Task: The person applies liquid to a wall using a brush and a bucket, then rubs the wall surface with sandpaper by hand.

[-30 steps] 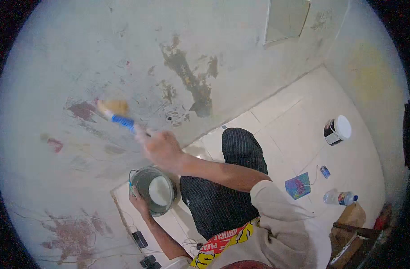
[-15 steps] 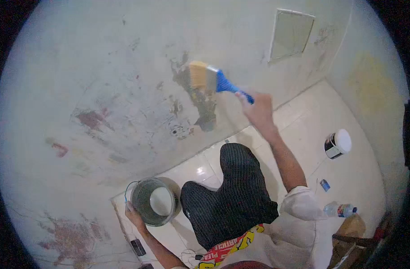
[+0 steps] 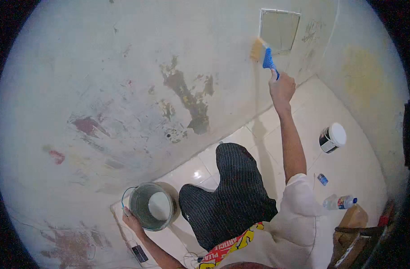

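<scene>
My right hand (image 3: 283, 87) is wrapped round the blue handle of a wide paintbrush (image 3: 268, 59). Its pale bristles, slightly blurred, are at the wall just left of a framed square panel (image 3: 279, 31). Low on the left, my left hand (image 3: 132, 220) is closed at the near side of a grey bucket (image 3: 141, 197), where the bucket's thin blue handle (image 3: 123, 199) meets the fingers. White liquid (image 3: 160, 206) shows inside the bucket, which stands on the tiled floor beside my knee.
The wall (image 3: 205, 36) has dark bare patches (image 3: 187, 98) and stains. On the floor at right are a white-lidded paint tub (image 3: 333, 137), a small blue packet (image 3: 322, 179) and a plastic bottle (image 3: 340, 202). A black phone-like object (image 3: 139, 253) lies near my left forearm.
My right hand has carried the paintbrush right and upward along the wall, from the dark patch to beside the square panel. My left hand stays at the bucket.
</scene>
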`<state>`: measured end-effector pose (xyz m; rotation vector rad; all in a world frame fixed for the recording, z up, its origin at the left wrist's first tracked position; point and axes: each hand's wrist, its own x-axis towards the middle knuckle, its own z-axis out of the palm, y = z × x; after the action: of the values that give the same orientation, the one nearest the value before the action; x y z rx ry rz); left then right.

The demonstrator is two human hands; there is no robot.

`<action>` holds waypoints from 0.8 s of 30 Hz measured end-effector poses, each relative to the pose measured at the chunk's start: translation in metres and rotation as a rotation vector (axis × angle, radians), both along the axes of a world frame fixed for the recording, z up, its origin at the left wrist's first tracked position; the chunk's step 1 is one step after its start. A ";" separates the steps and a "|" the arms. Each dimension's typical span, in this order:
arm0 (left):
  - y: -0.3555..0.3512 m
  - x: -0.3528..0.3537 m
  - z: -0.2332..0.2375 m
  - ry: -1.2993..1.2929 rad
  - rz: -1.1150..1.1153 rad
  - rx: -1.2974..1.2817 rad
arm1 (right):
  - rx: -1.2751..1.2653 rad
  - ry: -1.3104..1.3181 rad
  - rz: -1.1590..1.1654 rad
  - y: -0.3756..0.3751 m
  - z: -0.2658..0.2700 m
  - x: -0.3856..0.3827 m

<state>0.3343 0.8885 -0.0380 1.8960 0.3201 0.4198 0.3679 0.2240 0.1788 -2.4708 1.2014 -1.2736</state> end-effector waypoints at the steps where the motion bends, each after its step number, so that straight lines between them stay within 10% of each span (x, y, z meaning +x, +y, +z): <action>1: 0.003 0.001 -0.003 -0.002 0.000 0.000 | 0.015 -0.004 -0.033 0.009 0.005 0.002; 24: 0.005 0.001 -0.006 0.019 -0.044 0.145 | 0.068 -0.028 1.132 0.374 0.004 0.017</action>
<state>0.3352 0.8933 -0.0435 2.0458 0.2656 0.4048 0.3854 0.5982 0.1828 -2.3628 -0.2384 -0.8528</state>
